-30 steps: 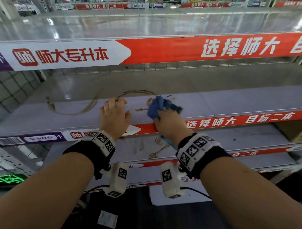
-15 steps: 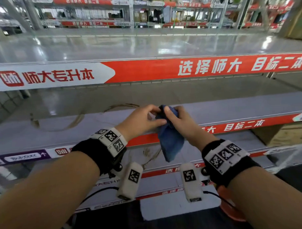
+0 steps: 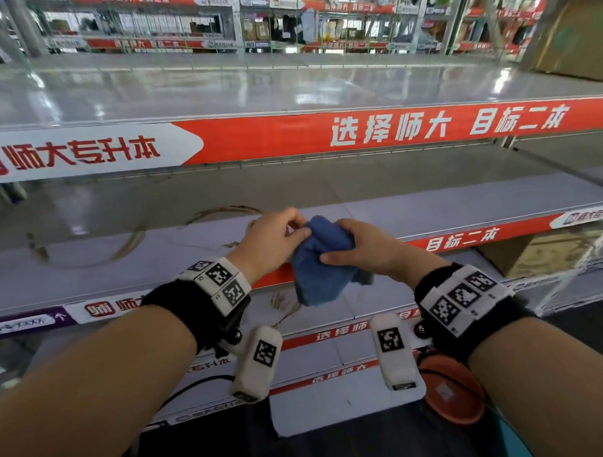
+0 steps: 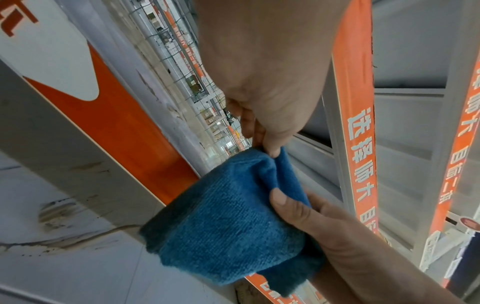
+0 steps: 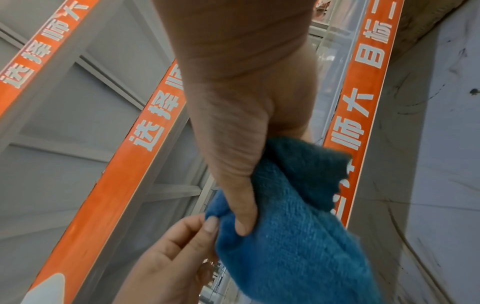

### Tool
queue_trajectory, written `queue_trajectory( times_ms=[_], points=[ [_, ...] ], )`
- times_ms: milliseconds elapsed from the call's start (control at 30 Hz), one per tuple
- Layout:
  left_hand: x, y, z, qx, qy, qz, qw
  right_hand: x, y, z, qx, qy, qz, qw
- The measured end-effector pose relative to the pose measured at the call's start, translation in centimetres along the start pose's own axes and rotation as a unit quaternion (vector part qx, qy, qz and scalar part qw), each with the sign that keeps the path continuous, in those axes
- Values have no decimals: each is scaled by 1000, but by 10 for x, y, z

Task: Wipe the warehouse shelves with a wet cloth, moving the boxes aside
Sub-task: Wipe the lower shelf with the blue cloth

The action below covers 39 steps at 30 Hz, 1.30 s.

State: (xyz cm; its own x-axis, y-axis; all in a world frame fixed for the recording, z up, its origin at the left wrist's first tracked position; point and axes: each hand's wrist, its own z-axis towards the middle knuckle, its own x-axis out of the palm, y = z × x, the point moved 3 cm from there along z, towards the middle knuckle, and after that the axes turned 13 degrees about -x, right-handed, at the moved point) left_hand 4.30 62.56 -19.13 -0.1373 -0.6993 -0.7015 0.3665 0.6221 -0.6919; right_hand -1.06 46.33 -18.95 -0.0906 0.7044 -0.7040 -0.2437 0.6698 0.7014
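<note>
A blue cloth (image 3: 320, 265) (image 4: 228, 232) (image 5: 288, 242) hangs bunched in the air in front of the middle shelf (image 3: 429, 213), held by both hands. My left hand (image 3: 276, 239) (image 4: 270, 131) pinches its upper edge between thumb and fingers. My right hand (image 3: 359, 247) (image 5: 239, 185) grips the cloth's right side, thumb pressed on the front. The grey middle shelf shows brown ring-shaped dirt marks (image 3: 129, 241) on its left part. A cardboard box (image 3: 547, 254) stands on the lower shelf at the right.
A red-and-white banner strip (image 3: 358, 132) fronts the upper shelf, whose top is glossy and bare. Lower shelves carry brown smears (image 3: 285, 305). An orange round object (image 3: 451, 390) lies low at the right. Stocked racks (image 3: 286, 23) fill the far background.
The right hand lifted the cloth off the middle shelf. The left hand left the shelf and took hold of the cloth's top. The cloth went from hanging long to bunched between both hands.
</note>
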Motion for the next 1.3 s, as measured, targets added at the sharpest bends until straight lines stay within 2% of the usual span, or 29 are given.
queue_trajectory(
  times_ms=[133, 233, 300, 367, 400, 433, 467, 533, 567, 600, 667, 733, 900, 967, 1133, 1300],
  points=[
    [-1, 0, 1, 4, -28, 16, 999, 2, -9, 0, 22, -32, -10, 999],
    [-2, 3, -1, -16, -63, 1, 998, -2, -18, 2, 57, -157, 21, 986],
    [-6, 8, -4, -29, -73, -5, 997, -12, -22, 1, 74, -263, 17, 962],
    [-12, 16, -7, -39, -77, -3, 996, -22, -20, -1, 57, -350, 14, 935],
    [-15, 21, -7, -47, -81, 0, 996, -23, -20, 0, 34, -371, 5, 928],
    [-17, 26, -7, -56, -86, 3, 995, -22, -21, 3, 7, -369, -25, 929],
    [-19, 30, -7, -62, -93, 4, 994, -16, -24, 9, -6, -330, -79, 941],
    [-21, 37, -6, -75, -108, 9, 991, 9, -36, 25, 16, -156, -189, 969],
    [-22, 39, -6, -83, -115, 11, 990, 22, -44, 31, 43, -75, -215, 973],
    [-23, 42, -6, -91, -123, 13, 988, 32, -48, 35, 66, -35, -214, 974],
    [-24, 45, -7, -100, -134, 21, 986, 40, -50, 45, 64, -52, -186, 979],
    [-27, 47, -9, -99, -129, 31, 986, 44, -41, 53, 12, -78, -191, 978],
    [-32, 48, 2, -137, -131, 41, 981, 51, -40, 71, -67, -18, -167, 984],
    [-29, 49, 8, -146, -133, 38, 980, 38, -57, 74, -49, -2, -180, 982],
    [-23, 57, 10, -172, -157, 12, 973, -10, -109, 77, 73, -8, -257, 964],
    [-36, 67, -2, -162, -185, 53, 968, -5, -106, 86, 100, -4, -266, 959]
  ],
)
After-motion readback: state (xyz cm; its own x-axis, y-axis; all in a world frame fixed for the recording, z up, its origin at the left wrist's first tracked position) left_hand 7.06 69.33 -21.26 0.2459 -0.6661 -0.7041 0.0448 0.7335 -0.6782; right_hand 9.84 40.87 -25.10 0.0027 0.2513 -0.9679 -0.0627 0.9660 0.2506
